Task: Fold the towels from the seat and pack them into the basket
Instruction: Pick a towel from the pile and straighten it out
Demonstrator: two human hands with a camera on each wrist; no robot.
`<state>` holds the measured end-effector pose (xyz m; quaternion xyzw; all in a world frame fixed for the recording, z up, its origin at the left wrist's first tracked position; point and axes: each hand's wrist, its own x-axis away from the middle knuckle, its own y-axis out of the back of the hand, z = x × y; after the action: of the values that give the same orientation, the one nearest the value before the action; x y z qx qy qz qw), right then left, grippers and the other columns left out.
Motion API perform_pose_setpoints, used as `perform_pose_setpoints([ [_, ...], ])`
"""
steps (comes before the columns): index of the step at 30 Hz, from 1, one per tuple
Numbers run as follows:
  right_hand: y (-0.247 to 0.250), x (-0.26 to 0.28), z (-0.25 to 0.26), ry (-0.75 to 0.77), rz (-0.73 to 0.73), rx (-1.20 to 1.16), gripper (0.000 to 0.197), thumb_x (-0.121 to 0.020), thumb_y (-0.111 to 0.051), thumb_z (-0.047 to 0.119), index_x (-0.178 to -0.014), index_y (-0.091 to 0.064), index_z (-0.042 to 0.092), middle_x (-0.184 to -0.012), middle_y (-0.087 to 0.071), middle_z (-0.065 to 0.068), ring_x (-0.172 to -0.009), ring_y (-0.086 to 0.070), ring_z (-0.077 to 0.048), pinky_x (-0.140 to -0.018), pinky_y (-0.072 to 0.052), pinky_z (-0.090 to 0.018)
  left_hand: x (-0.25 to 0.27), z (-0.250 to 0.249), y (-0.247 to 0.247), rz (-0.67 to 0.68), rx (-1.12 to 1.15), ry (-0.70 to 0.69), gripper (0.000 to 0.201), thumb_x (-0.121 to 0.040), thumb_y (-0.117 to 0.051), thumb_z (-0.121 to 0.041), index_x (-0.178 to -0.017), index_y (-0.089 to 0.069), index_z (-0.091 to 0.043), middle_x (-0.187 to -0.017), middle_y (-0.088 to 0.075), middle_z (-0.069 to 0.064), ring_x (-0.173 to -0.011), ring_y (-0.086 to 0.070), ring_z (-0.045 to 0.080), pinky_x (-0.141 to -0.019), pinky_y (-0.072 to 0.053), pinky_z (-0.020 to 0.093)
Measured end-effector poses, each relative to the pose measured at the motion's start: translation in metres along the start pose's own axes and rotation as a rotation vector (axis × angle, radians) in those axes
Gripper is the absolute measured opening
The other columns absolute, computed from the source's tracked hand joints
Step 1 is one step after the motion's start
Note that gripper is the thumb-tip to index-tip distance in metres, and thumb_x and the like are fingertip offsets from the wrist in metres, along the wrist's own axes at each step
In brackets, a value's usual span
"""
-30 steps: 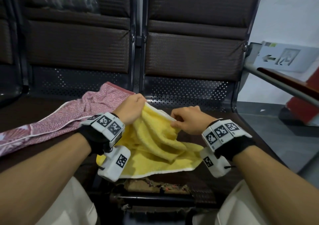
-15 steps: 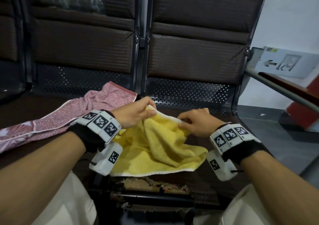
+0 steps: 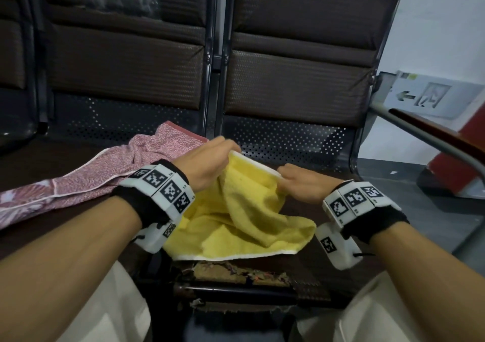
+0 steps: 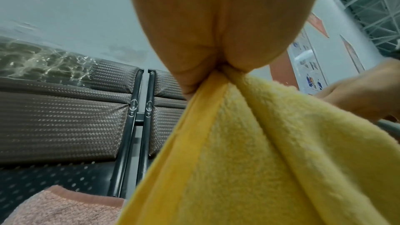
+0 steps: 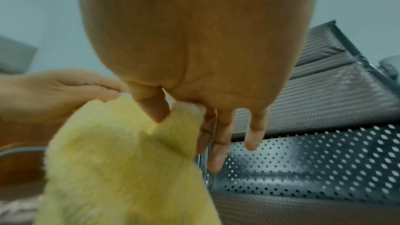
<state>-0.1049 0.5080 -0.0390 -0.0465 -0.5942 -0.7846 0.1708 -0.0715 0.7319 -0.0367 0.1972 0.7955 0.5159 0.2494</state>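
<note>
Yellow towel (image 3: 236, 221): plain bright yellow terry w/ white edge band; hem shows deeper orange-yellow in left wrist view. Pink towel (image 3: 91, 181): pink-red fine speckle, thin white border line, solid dusty-red end band, pale leaf-like print at near end. Seat (image 3: 296, 84): dark brown woven-texture pads, black metal frame, perforated dot panel. Wrist bands (image 3: 162, 187): white blocks w/ black square markers, on black straps. Trousers (image 3: 105, 313): cream.

You see a yellow towel (image 3: 244, 226) of fluffy terry cloth with a smooth white hem; a pink towel (image 3: 86, 179) of matt speckled cloth; seat backs (image 3: 301, 79) of woven-textured padding; perforated metal panel (image 3: 288, 139), dark, faintly glossy.
</note>
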Motion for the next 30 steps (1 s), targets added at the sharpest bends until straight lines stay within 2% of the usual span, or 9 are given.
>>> perform_pose_setpoints([
  [3, 0.009, 0.009, 0.001, 0.052, -0.17, -0.367, 0.013, -0.098, -0.041, 0.024, -0.087, -0.048, 0.023, -0.09, -0.049, 0.006, -0.093, -0.049, -0.015, -0.087, -0.039, -0.035, 0.003, 0.004, 0.016, -0.141, 0.079, -0.009, 0.046, -0.09, -0.051, -0.004, -0.134, -0.042, -0.017, -0.129, -0.047, 0.004, -0.118, -0.047, 0.021, -0.099, -0.041, 0.034],
  [7, 0.018, 0.02, 0.001, 0.138, -0.53, -0.457, 0.003, -0.096, -0.052, 0.018, -0.093, -0.051, 0.016, -0.087, -0.055, -0.001, -0.084, -0.052, -0.017, -0.08, -0.043, -0.04, 0.011, 0.0, 0.031, -0.311, 0.141, -0.023, 0.063, -0.086, -0.047, 0.01, -0.14, -0.039, -0.021, -0.13, -0.052, 0.004, -0.119, -0.049, 0.016, -0.093, -0.036, 0.02],
  [11, 0.028, 0.03, 0.009, 0.178, -0.806, -0.517, 0.002, -0.092, -0.058, 0.014, -0.094, -0.058, 0.015, -0.081, -0.058, 0.006, -0.081, -0.055, -0.015, -0.073, -0.043, -0.03, 0.022, -0.016, 0.034, -0.332, 0.151, -0.016, 0.067, -0.091, -0.046, 0.001, -0.146, -0.025, -0.033, -0.094, -0.058, -0.002, -0.091, -0.058, 0.019, -0.078, -0.045, 0.03],
  [15, 0.027, 0.042, 0.02, 0.155, -0.87, -0.497, 0.018, -0.093, -0.058, 0.02, -0.097, -0.069, 0.007, -0.091, -0.07, -0.003, -0.09, -0.064, -0.019, -0.079, -0.049, -0.032, 0.03, -0.035, 0.028, -0.313, 0.084, 0.03, 0.044, -0.094, -0.04, -0.007, -0.128, -0.048, -0.034, -0.112, -0.065, 0.006, -0.103, -0.06, 0.03, -0.083, -0.051, 0.044],
  [17, 0.032, 0.051, 0.024, 0.127, -0.935, -0.497, 0.02, -0.092, -0.059, 0.023, -0.093, -0.07, 0.007, -0.087, -0.07, -0.003, -0.087, -0.064, -0.019, -0.075, -0.047, -0.029, 0.032, -0.041, 0.034, -0.354, 0.114, 0.046, 0.024, -0.095, -0.042, -0.017, -0.11, -0.056, -0.03, -0.103, -0.066, 0.008, -0.095, -0.061, 0.032, -0.078, -0.051, 0.044],
  [20, 0.056, 0.063, 0.031, 0.107, -1.056, -0.493, 0.023, -0.09, -0.062, 0.028, -0.082, -0.067, 0.007, -0.074, -0.065, -0.002, -0.077, -0.06, -0.018, -0.066, -0.041, -0.028, 0.034, -0.047, 0.057, -0.483, 0.268, 0.066, 0.016, -0.093, -0.043, -0.016, -0.098, -0.057, -0.023, -0.091, -0.066, 0.01, -0.084, -0.061, 0.033, -0.073, -0.052, 0.044],
  [24, 0.098, 0.075, 0.057, 0.241, -1.091, -0.512, 0.022, -0.088, -0.062, 0.032, -0.071, -0.065, 0.019, -0.065, -0.061, 0.009, -0.063, -0.053, 0.0, -0.06, -0.041, -0.021, 0.029, -0.054, 0.094, -0.648, 0.274, 0.034, 0.014, -0.096, -0.044, -0.024, -0.097, -0.057, -0.02, -0.089, -0.066, 0.013, -0.086, -0.06, 0.034, -0.074, -0.049, 0.045],
  [26, 0.107, 0.071, 0.066, 0.259, -1.07, -0.469, 0.023, -0.087, -0.062, 0.034, -0.072, -0.065, 0.017, -0.065, -0.06, 0.01, -0.063, -0.051, -0.001, -0.06, -0.04, -0.022, 0.022, -0.053, 0.105, -0.691, 0.262, 0.051, 0.014, -0.096, -0.043, -0.025, -0.096, -0.056, -0.021, -0.089, -0.066, 0.013, -0.087, -0.059, 0.034, -0.075, -0.048, 0.045],
  [30, 0.112, 0.055, 0.055, 0.158, -1.009, -0.43, 0.023, -0.084, -0.067, 0.035, -0.072, -0.066, 0.015, -0.063, -0.06, 0.012, -0.063, -0.053, -0.002, -0.058, -0.037, -0.022, 0.002, -0.035, 0.108, -0.559, 0.228, 0.22, 0.019, -0.097, -0.041, -0.021, -0.103, -0.058, -0.015, -0.105, -0.064, 0.018, -0.103, -0.053, 0.037, -0.086, -0.043, 0.043],
])
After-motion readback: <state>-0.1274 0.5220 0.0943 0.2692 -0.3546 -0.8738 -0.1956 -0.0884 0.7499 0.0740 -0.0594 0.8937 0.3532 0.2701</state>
